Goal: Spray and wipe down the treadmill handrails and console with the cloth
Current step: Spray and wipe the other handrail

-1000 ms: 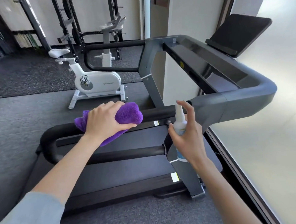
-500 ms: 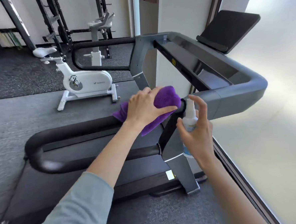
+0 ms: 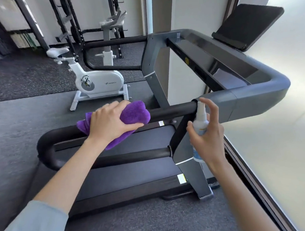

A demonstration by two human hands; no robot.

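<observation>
Left hand gripping purple cloth, pressing it onto near black handrail. Right hand holding spray bottle upright just beside handrail end, index finger raised over nozzle. Beyond: treadmill belt, grey console, far handrail. Further back, white exercise bike sitting on dark gym floor.

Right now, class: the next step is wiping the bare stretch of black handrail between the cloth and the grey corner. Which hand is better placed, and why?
The left hand: it already presses the purple cloth onto the handrail. The right hand is occupied, gripping the spray bottle.
</observation>
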